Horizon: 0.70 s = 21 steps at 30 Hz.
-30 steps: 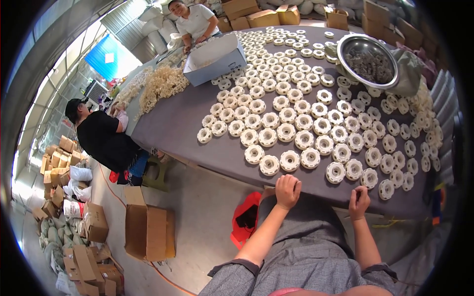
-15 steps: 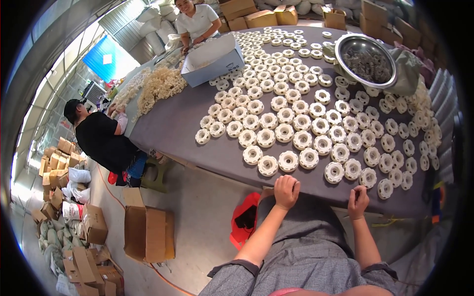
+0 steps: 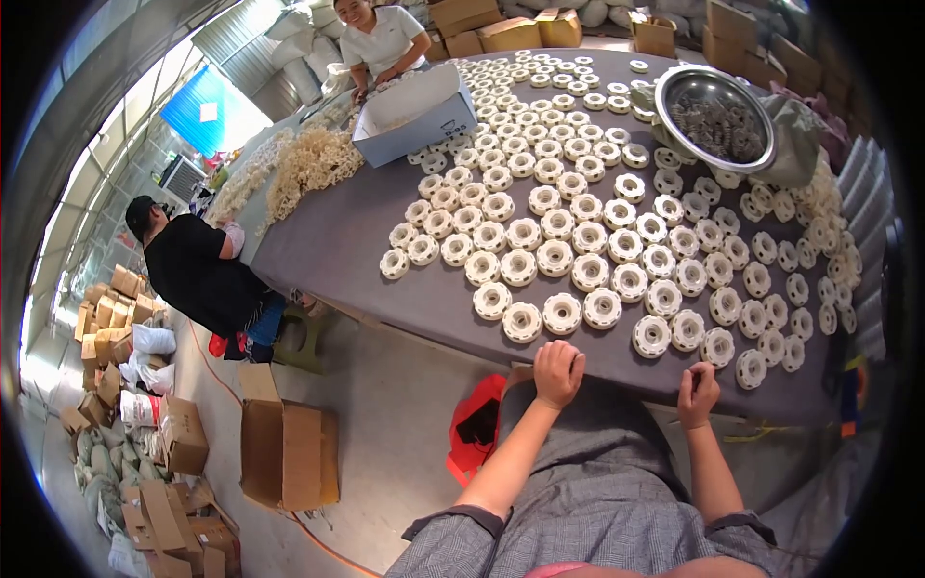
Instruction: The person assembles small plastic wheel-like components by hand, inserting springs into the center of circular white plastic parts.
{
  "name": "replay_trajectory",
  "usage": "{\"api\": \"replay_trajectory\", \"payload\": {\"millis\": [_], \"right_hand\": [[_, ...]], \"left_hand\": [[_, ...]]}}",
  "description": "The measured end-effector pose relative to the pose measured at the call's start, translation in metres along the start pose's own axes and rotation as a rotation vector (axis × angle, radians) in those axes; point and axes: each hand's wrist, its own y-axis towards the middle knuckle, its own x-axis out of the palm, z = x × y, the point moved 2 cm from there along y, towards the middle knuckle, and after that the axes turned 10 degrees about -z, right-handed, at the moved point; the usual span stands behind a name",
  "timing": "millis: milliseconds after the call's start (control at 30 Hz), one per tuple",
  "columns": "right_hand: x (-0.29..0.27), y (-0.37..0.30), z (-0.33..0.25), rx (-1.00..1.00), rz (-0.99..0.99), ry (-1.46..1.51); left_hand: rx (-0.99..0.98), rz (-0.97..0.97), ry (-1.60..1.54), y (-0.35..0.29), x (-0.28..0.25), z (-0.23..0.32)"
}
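My left hand [image 3: 559, 374] rests at the near edge of the dark grey table, fingers curled in, with nothing visible in it. Just beyond it are several white, ring-shaped plastic parts [image 3: 562, 313] with notched rims and a central hole. My right hand [image 3: 699, 393] is likewise closed at the table edge, thumb against the curled fingers, and no object shows in it. Nearest to that hand lie a white ring part [image 3: 718, 348] and another ring [image 3: 751, 369]. Neither hand touches a ring. Many more rings spread in rows across the cloth-covered tabletop [image 3: 347, 252].
A metal bowl [image 3: 715, 118] of dark coil-like pieces stands far right. A blue-grey carton [image 3: 416, 116] and a heap of cream-coloured parts [image 3: 313, 166] sit far left. Two people work at the table's far and left sides. An open cardboard box [image 3: 289, 453] and a red bag [image 3: 474, 429] are below.
My hands stay where they were, and the rings have not moved. The person on the left has turned slightly and shifted an arm; the person across has leaned a little left.
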Motion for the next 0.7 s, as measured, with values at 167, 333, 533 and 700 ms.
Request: {"api": "replay_trajectory", "payload": {"millis": [167,333,533,700], "right_hand": [[-0.0003,0.0012,-0.0025,-0.007,0.004,-0.008],[0.0001,0.0006,-0.0009,-0.008,0.011,-0.013],[-0.0003,0.0006,-0.001,0.0,0.008,-0.015],[-0.0006,-0.0017,0.0017,0.018,-0.019,-0.013]], "left_hand": [[0.0,-0.003,-0.005,-0.0001,0.0,-0.0004],[-0.006,-0.011,-0.003,0.0,-0.0004,0.0001],[-0.009,-0.011,-0.006,0.0,-0.0004,0.0003],[-0.012,-0.011,-0.004,0.0001,-0.0006,0.0009]]}}
